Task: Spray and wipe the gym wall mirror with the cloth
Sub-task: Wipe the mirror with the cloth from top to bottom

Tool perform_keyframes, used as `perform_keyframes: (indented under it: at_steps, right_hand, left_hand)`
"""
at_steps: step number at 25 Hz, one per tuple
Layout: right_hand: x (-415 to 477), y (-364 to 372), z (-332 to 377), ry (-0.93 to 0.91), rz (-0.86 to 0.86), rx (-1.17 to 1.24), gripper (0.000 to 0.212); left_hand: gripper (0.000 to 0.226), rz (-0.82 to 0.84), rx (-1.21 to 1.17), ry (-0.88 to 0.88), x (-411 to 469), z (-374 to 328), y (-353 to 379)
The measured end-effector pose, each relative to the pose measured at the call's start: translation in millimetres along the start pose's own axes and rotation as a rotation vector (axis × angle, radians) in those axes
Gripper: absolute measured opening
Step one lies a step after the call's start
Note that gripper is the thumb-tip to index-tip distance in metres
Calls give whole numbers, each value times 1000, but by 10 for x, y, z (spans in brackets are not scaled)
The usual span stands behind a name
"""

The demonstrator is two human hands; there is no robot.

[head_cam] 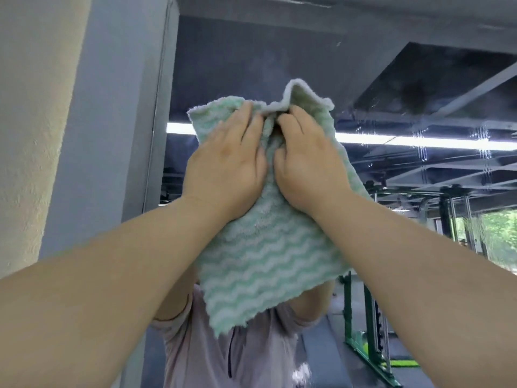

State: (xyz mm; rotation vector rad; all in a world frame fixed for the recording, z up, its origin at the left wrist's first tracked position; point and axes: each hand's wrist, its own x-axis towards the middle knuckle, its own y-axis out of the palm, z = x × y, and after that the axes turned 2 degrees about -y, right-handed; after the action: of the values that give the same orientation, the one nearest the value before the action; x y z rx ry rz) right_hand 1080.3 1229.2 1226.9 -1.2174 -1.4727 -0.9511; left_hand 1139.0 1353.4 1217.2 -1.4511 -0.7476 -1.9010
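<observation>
A green and white wavy-striped cloth (268, 256) lies flat against the wall mirror (391, 88), high up in front of me. My left hand (226, 161) presses on its upper left part with straight fingers. My right hand (307, 161) presses beside it, its fingertips curled into a bunched fold near the cloth's top edge. Both arms reach up from the lower corners. Droplets and runs of liquid show on the glass to the right. No spray bottle is in view.
The mirror's grey frame (156, 135) and a grey wall strip stand at the left, with a cream textured column (30, 121) beyond. The glass reflects a person in a light shirt (251, 351), ceiling lights and green gym racks (361, 331).
</observation>
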Motion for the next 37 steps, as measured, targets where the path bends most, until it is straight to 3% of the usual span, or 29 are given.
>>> perform_keyframes:
  at_steps: [3,6,10,15,18,20,24,28,31,34,37]
  right_hand:
    - [122,55,-95,16,125,-152,57]
    - [577,53,-217,11,188,-254,69]
    - [1135,-62,-389,-67,336,-270,70]
    - [730,-155,-550,-264,346,-348,66]
    - [1092,-152,-554,-180,352,-343,68]
    - [1415,-76,-506,-101,326,-354,69]
    - [1708,74,-399,-2,302,-361,64]
    - [1637,-100,-455,-145,386,-218,53]
    - [1575,-184,-537,-211,377,-259,54]
    - [1668,-6,-423,-171,323,-308,57]
    - [1849,173,-206,-134,295,-284,57]
  left_hand:
    - [41,-26,14,33,333,254,-152]
    - [31,0,239,-37,646,343,-160]
    - [62,140,269,-174,709,170,58]
    - [64,201,243,-106,1060,427,-62]
    - [53,80,517,-54,1374,438,-156]
    - [39,160,638,-77,1585,327,-196]
    - [48,339,561,-268,1809,327,-51]
    - [61,286,319,-398,1678,363,29]
    - [66,221,245,-312,1668,497,-101]
    - [50,201,574,-155,1794,689,-282]
    - [35,388,681,-210,1939,535,-468]
